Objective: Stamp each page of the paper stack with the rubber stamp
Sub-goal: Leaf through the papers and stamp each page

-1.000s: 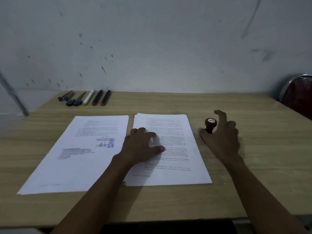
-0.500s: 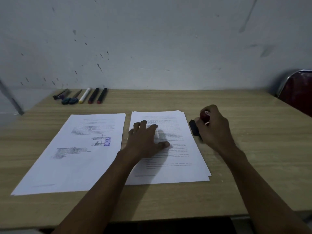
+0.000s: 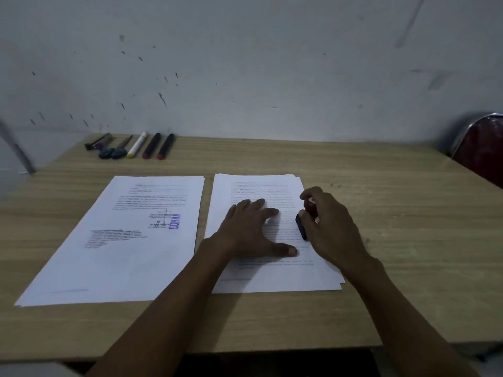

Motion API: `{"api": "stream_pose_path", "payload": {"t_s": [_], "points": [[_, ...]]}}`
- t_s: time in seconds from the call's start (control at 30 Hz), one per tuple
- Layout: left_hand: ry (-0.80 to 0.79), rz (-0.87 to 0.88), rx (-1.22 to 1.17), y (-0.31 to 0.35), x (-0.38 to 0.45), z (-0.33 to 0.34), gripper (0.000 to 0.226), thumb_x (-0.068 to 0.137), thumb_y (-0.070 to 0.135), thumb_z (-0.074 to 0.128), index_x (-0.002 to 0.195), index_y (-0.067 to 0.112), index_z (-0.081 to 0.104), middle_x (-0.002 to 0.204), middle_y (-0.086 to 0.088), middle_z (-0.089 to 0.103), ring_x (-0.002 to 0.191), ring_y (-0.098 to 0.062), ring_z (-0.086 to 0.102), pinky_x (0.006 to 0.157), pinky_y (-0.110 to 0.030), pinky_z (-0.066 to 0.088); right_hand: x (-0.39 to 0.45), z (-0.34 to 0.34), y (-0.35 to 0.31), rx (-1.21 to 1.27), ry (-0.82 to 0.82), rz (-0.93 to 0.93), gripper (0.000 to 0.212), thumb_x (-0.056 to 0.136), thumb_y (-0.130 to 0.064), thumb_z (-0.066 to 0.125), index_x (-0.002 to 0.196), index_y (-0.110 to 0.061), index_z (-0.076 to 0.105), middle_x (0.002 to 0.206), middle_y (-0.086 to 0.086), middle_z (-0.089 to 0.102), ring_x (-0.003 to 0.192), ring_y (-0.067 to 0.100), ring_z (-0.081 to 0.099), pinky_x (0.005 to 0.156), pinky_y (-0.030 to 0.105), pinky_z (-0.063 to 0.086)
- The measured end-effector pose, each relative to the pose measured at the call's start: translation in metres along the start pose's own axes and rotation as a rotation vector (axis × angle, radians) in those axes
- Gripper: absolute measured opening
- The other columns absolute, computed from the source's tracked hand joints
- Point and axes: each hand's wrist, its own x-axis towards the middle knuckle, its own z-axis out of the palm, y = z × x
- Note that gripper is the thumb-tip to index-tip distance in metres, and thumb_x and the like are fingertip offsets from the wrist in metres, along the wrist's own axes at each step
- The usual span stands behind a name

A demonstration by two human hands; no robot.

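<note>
1. The rubber stamp point(image 3: 306, 220) is now carried over the right edge of the paper stack point(image 3: 253, 278), gripped in the clenched fingers of the right hand point(image 3: 330, 232); a second ago it stood on the table point(image 3: 394, 227) at 3 o'clock of the stack, with the hand only reaching.
2. The left hand point(image 3: 249, 235) is kept flat on the top page, fingers spread, holding nothing.
3. The stamp face is tilted; contact cannot be told. Pressing is judged next.
4. A stamped sheet point(image 3: 122, 240) lies at 9 o'clock, unchanged.
</note>
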Motion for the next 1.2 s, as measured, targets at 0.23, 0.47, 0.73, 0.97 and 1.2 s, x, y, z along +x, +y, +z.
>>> {"api": "stream_pose_path", "payload": {"t_s": [0.23, 0.47, 0.73, 0.97, 1.2], "points": [[0.003, -0.005, -0.008, -0.001, -0.001, 0.001, 0.105, 0.059, 0.087, 0.055, 0.147, 0.037, 0.028, 0.161, 0.003, 0.012, 0.149, -0.024, 0.004, 0.12, -0.05, 0.007, -0.003, 0.008, 0.002, -0.03, 0.02, 0.011, 0.023, 0.095, -0.019, 0.056, 0.118, -0.02, 0.053, 0.109, 0.0, 0.061, 0.098, 0.024, 0.059, 0.077, 0.043, 0.052], [-0.004, -0.015, -0.032, -0.001, -0.001, 0.003, 0.105, 0.058, 0.088, 0.055, 0.147, 0.039, 0.027, 0.162, 0.004, 0.01, 0.149, -0.023, 0.001, 0.12, -0.051, 0.005, -0.006, 0.016, -0.001, -0.065, 0.085, 0.039, 0.024, 0.094, -0.021, 0.055, 0.118, -0.021, 0.053, 0.11, -0.001, 0.06, 0.1, 0.023, 0.059, 0.073, 0.043, 0.054], [0.004, -0.009, -0.03, -0.001, -0.002, 0.003, 0.104, 0.059, 0.087, 0.056, 0.146, 0.037, 0.028, 0.162, 0.003, 0.011, 0.149, -0.023, 0.002, 0.12, -0.051, 0.005, -0.009, 0.025, -0.003, -0.131, 0.171, 0.078, 0.031, 0.09, -0.021, 0.055, 0.121, -0.02, 0.056, 0.101, -0.002, 0.064, 0.096, 0.022, 0.059, 0.067, 0.037, 0.051], [0.003, -0.013, -0.028, 0.0, -0.002, 0.003, 0.103, 0.06, 0.086, 0.055, 0.147, 0.038, 0.027, 0.162, 0.003, 0.01, 0.149, -0.024, 0.003, 0.12, -0.05, 0.005, -0.009, 0.029, -0.002, -0.135, 0.231, 0.071, 0.031, 0.085, -0.021, 0.058, 0.117, -0.019, 0.058, 0.09, -0.001, 0.065, 0.088, 0.025, 0.061, 0.064, 0.039, 0.053], [0.007, -0.016, -0.033, 0.0, -0.003, 0.004, 0.103, 0.06, 0.086, 0.055, 0.147, 0.039, 0.027, 0.162, 0.004, 0.01, 0.149, -0.023, 0.002, 0.12, -0.05, 0.004, -0.01, 0.03, -0.001, -0.14, 0.244, 0.077, 0.032, 0.084, -0.021, 0.057, 0.116, -0.02, 0.059, 0.089, -0.002, 0.065, 0.087, 0.026, 0.06, 0.062, 0.033, 0.045]]}}
